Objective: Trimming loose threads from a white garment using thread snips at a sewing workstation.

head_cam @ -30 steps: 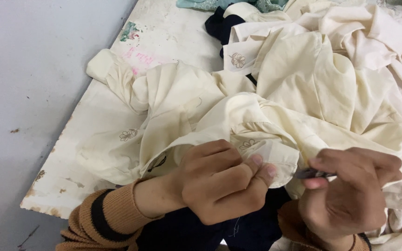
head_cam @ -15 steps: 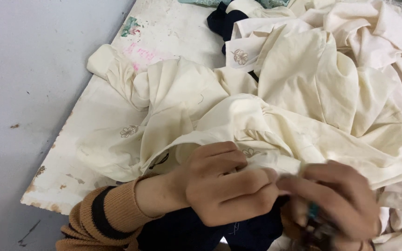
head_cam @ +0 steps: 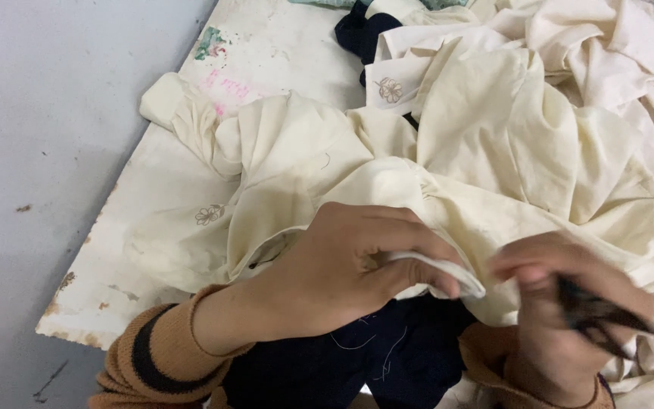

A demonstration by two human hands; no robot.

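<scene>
My left hand (head_cam: 342, 276) pinches the folded edge of a cream cloth garment (head_cam: 493, 151) that lies crumpled across a worn white table (head_cam: 160, 227). My right hand (head_cam: 562, 318), blurred, is closed around small dark thread snips (head_cam: 599, 314) just right of that edge. The cream cloth carries small embroidered flowers (head_cam: 390, 89). Both wrists wear brown sleeves with a dark stripe (head_cam: 145, 356). Dark navy cloth (head_cam: 387, 356) lies below my hands.
More cream garments are piled at the right and top (head_cam: 615, 45). A dark navy piece (head_cam: 357, 34) shows at the top middle. The table's chipped left edge meets a grey floor (head_cam: 39, 151).
My left hand has drawn the cloth edge out into a pinch. My right hand has shifted right and down, and the snips now show in it.
</scene>
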